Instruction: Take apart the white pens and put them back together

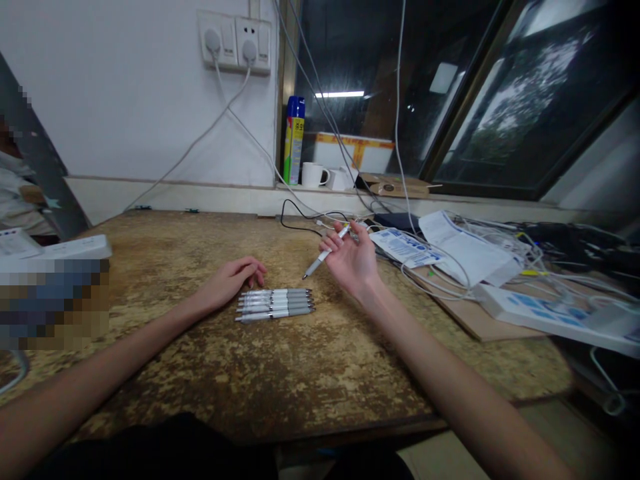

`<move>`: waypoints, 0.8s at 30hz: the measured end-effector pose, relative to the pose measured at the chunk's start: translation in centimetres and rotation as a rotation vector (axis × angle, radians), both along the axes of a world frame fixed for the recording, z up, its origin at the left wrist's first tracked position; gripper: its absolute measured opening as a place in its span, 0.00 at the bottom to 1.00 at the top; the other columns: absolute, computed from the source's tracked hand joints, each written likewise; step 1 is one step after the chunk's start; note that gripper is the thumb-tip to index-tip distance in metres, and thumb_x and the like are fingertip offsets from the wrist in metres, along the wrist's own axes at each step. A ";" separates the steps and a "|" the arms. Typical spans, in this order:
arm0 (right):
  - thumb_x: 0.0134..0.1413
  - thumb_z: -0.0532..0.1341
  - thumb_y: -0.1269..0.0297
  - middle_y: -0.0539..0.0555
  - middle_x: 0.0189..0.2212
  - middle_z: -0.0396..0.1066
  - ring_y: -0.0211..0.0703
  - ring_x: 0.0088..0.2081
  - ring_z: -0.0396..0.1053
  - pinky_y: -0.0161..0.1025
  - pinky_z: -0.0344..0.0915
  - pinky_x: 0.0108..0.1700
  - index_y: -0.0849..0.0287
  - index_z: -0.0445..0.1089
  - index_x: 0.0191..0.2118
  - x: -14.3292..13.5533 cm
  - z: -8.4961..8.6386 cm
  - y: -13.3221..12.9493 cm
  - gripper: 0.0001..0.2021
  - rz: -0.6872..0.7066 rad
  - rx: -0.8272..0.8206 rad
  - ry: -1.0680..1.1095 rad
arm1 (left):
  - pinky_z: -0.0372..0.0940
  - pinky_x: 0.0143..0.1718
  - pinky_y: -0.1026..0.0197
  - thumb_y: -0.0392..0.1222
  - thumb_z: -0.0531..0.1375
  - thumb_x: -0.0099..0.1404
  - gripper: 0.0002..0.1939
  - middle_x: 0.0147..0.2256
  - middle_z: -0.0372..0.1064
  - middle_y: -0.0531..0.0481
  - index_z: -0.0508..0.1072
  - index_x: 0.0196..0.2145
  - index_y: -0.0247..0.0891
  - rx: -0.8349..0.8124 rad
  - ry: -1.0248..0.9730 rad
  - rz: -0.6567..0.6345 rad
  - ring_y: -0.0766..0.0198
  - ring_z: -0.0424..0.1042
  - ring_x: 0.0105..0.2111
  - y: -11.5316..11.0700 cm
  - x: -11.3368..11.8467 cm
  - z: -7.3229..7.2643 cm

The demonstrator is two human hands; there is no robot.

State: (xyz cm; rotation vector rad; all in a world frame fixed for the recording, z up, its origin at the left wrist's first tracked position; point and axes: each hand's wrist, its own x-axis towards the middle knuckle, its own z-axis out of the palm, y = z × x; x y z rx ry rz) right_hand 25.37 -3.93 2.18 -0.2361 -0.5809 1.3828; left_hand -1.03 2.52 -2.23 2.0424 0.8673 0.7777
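My right hand is raised over the table, palm turned up, with its fingers closed around a white-and-grey pen. The pen tilts, its grey grip end pointing down to the left. My left hand rests on the tabletop, fingers loosely bent and apart, holding nothing I can see. Just in front of it several similar pens lie side by side in a row, grey grips toward the right and clear ends toward the left. The left fingers are close to the row's far edge; whether they touch it I cannot tell.
The worn wooden table has papers, tangled cables and a white box on its right. A power strip is at the left. A spray can and white mug stand on the sill. Part of another person shows at far left.
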 end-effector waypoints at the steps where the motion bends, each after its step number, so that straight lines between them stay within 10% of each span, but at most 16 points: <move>1: 0.69 0.51 0.61 0.45 0.21 0.46 0.37 0.23 0.50 0.33 0.60 0.27 0.56 0.65 0.35 0.0 0.0 0.0 0.11 -0.005 -0.003 -0.010 | 0.62 0.35 0.59 0.50 0.53 0.72 0.17 0.34 0.76 0.47 0.76 0.41 0.35 -0.001 0.000 0.000 0.60 0.69 0.32 0.0 0.0 0.0; 24: 0.68 0.51 0.62 0.45 0.24 0.44 0.39 0.24 0.48 0.35 0.61 0.30 0.55 0.65 0.33 -0.2 0.8 -0.5 0.12 -0.055 0.044 -0.092 | 0.63 0.36 0.59 0.47 0.53 0.73 0.15 0.35 0.76 0.49 0.76 0.42 0.38 0.028 0.036 -0.008 0.59 0.71 0.34 -0.7 -0.4 0.2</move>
